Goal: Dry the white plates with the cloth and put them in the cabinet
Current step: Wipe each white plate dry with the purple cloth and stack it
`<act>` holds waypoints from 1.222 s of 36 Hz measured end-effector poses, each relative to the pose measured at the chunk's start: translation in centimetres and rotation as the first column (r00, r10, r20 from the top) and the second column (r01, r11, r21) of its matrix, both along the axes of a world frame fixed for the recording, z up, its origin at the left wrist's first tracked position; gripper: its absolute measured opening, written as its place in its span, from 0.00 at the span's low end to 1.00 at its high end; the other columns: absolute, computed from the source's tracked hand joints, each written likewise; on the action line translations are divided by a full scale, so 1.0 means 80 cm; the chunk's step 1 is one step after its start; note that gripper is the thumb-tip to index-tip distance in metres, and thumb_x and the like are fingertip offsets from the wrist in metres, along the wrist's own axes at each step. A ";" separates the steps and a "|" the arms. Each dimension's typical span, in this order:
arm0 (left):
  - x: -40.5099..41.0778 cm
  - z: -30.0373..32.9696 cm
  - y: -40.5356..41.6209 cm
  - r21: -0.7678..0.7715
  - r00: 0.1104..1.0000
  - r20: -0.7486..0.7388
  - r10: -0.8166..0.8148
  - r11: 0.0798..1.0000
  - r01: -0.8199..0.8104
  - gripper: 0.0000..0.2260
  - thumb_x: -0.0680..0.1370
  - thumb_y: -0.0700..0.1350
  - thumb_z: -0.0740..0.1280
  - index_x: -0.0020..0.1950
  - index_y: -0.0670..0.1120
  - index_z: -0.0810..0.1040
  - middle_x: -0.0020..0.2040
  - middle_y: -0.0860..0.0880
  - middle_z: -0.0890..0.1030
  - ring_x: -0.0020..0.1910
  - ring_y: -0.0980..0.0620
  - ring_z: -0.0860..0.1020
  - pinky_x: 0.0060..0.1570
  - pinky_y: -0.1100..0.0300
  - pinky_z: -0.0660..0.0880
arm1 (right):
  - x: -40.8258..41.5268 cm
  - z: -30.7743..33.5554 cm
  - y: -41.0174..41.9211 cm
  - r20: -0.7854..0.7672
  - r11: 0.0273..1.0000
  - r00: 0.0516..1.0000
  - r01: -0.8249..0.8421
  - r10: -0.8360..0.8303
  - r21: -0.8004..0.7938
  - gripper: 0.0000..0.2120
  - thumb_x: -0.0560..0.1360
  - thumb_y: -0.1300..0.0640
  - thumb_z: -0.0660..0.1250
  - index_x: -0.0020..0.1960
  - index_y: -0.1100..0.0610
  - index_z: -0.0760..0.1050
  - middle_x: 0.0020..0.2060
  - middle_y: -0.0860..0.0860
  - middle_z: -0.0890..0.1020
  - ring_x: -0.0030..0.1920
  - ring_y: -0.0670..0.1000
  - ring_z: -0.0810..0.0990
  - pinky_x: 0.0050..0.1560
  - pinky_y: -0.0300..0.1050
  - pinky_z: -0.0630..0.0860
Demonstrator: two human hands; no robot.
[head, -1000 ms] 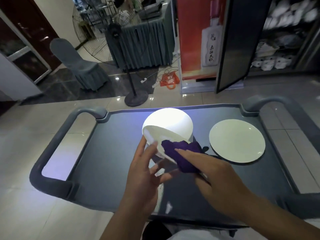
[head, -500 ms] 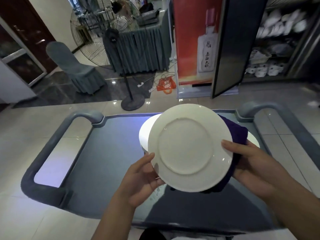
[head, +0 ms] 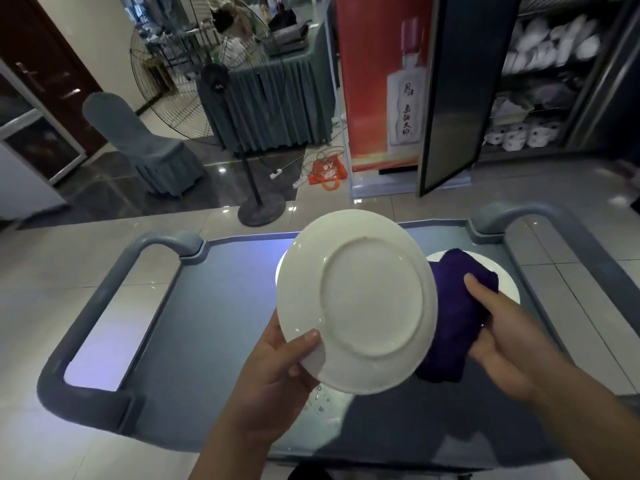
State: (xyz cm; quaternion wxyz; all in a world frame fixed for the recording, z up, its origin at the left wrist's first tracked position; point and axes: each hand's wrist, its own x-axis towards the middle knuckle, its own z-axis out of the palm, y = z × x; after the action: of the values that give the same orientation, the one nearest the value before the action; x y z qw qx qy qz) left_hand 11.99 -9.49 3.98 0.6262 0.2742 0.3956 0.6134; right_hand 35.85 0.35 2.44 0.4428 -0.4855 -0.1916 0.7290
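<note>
A white plate is held up over the grey cart, its underside facing me. My left hand grips its lower left rim, thumb on the back. My right hand holds a dark purple cloth against the plate's far side, behind its right edge. A sliver of a plate stack shows behind the held plate's left edge. Another white plate lies on the cart at the right, mostly covered by the cloth. The open cabinet with white dishes stands at the far right.
The cart has raised grey handles on the left and right. The cabinet's dark door hangs open. A standing fan, a covered chair, a draped table and a red banner stand beyond on the tiled floor.
A second ago the hands were at the stack on the cart. The plate was then lifted with its underside to me; since then it has tilted left, and the cloth hand has drawn off its right rim.
</note>
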 end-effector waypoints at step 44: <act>-0.125 0.014 0.031 0.014 0.841 -0.489 -0.232 0.962 0.274 0.25 0.80 0.49 0.71 0.61 0.77 0.64 0.59 0.78 0.72 0.60 0.63 0.75 0.55 0.74 0.73 | -0.280 0.120 -0.062 0.645 0.780 0.764 -0.417 0.022 0.467 0.12 0.71 0.37 0.61 0.54 0.30 0.74 0.48 0.29 0.81 0.51 0.34 0.80 0.47 0.32 0.78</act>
State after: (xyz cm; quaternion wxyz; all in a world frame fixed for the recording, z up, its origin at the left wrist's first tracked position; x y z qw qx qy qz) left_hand 1.98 -7.02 5.13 0.5711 0.4940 0.4734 0.4536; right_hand 13.44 -4.58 12.06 0.3909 -0.5043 -0.5966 0.4867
